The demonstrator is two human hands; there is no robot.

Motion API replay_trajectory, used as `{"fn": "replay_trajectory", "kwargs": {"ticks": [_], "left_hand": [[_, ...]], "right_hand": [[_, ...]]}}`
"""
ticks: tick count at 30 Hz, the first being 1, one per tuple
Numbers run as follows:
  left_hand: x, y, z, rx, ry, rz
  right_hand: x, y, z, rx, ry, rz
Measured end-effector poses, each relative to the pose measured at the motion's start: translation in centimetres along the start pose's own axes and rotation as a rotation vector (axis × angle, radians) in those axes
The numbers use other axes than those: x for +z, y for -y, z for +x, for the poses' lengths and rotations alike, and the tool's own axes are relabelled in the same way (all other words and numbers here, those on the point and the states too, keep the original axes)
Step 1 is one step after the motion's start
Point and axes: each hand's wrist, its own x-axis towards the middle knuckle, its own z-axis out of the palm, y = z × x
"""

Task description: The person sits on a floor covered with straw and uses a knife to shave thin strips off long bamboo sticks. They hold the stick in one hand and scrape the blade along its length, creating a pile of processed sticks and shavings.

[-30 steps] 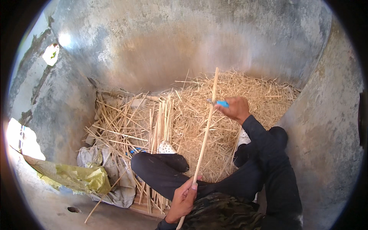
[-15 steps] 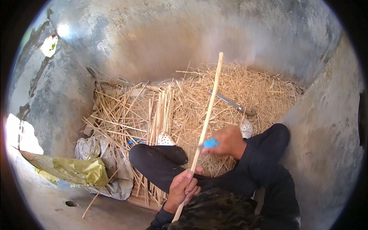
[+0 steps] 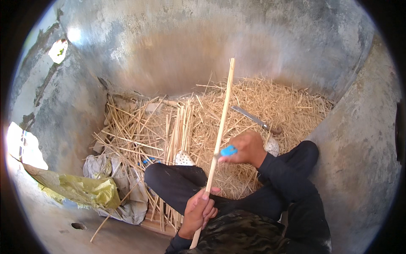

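A long pale wooden stick stands tilted in front of me, its lower end beside my torso. My left hand is closed around its lower part, with the fingers wrapped over it. In my right hand is a small blue-handled blade, gripped in a closed fist. The short metal edge meets the stick around its middle; the exact kind of tool is hard to make out. A long knife with a brown handle lies on the straw-like shavings beyond my right hand, touched by neither hand.
Loose shavings cover the floor ahead, up to a curved concrete wall. Thin split sticks lie heaped at left. A yellowish plastic sheet and a grey sack are beside my left knee. My perforated white shoes rest among the shavings.
The stick's top has swung left, so it leans less. My right hand and the blue-handled blade have shifted slightly up and left along it. My left hand keeps its grip.
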Motion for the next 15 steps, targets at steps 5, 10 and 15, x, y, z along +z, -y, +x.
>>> {"fn": "replay_trajectory", "kwargs": {"ticks": [5, 10, 15], "left_hand": [[-1.0, 1.3, -1.6, -0.013, 0.007, 0.042], [-1.1, 1.2, -1.0, 0.05, 0.012, 0.036], [-1.4, 0.5, 0.0, 0.069, 0.007, 0.112]], "right_hand": [[1.5, -6.5, 2.1, 0.294, 0.089, -0.106], [-0.3, 1.8, -1.1, -0.028, 0.141, 0.016], [0.9, 1.0, 0.1, -0.136, 0.04, 0.015]]}}
